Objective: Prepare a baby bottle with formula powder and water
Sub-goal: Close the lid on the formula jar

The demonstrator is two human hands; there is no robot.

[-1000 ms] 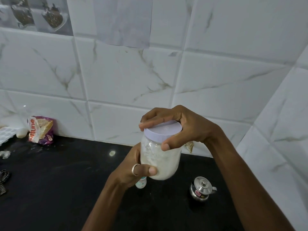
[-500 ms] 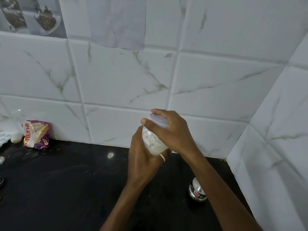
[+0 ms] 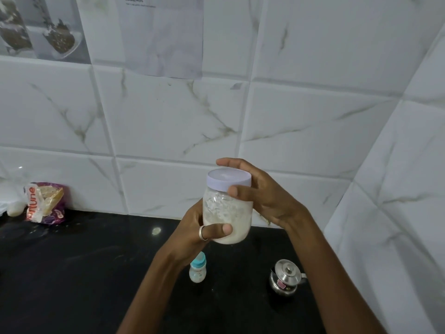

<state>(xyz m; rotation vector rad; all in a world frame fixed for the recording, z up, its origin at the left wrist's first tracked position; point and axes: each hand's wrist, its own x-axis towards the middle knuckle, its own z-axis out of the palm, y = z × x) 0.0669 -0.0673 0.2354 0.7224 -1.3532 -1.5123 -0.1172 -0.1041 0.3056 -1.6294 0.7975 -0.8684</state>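
I hold a clear jar of white formula powder (image 3: 228, 213) upright in the air above the black counter (image 3: 72, 273). A pale lilac lid (image 3: 228, 179) sits on the jar. My left hand (image 3: 199, 227) grips the jar's lower body, a ring on its thumb. My right hand (image 3: 262, 194) wraps the lid's right side, thumb on the rim and fingers behind it. Below the jar, a small baby bottle (image 3: 198, 267) with a teal cap stands on the counter.
A small steel lidded pot (image 3: 286, 277) stands on the counter right of the bottle. A purple snack packet (image 3: 45, 203) leans on the tiled back wall at the left. A tiled side wall (image 3: 397, 213) closes in on the right.
My right hand has slid from covering the lid's top to its right side, so the lid shows. The jar is upright again and the bottle is back in sight.
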